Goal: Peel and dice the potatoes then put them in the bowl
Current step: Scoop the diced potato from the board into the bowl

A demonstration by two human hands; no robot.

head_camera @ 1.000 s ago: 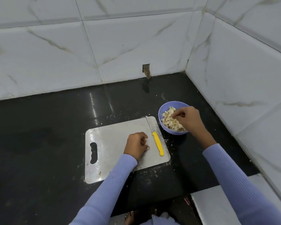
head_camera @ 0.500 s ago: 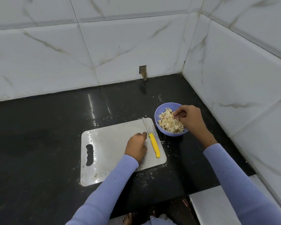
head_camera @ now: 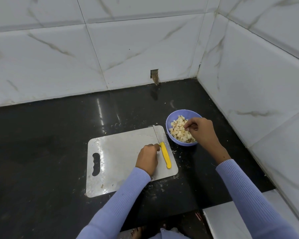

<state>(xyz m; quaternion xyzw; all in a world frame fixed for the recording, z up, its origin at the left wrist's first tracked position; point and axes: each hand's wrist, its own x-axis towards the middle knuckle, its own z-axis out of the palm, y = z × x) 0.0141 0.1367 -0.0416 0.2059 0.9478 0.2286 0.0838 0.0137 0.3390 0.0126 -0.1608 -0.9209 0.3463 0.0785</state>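
1. left hand [head_camera: 148,156] is resting on the cutting board [head_camera: 121,152], fingers curled in, fingertips touching the knife [head_camera: 162,149] where the yellow handle is meeting the blade. can't tell if it's gripping the knife or just touching it.
2. right hand [head_camera: 199,131] is hovering over the near-right side of the bowl [head_camera: 175,118], fingers [head_camera: 188,125] bunched together and pointing down at the diced potato [head_camera: 179,131]. can't tell whether they're pinching a piece.
3. diced potato is sitting in the purple bowl as a heap of small pale cubes, some with brown bits.
4. bowl is standing on the black desk [head_camera: 59,135], just beside the board's far-right corner, near the right wall.
5. knife is lying flat along the board's right edge, blade pointing away from the person, tip reaching the board's far edge.
6. board is lying at a slight angle, handle slot on the left, surface smeared, no whole potato showing on it.
7. small scraps are lying scattered on the desk around the board's far and near edges.
8. both arms are wearing light purple ribbed sleeves [head_camera: 248,195].
9. white marble-look tiles [head_camera: 128,49] are covering both walls, with a small notch cut low in the back one.
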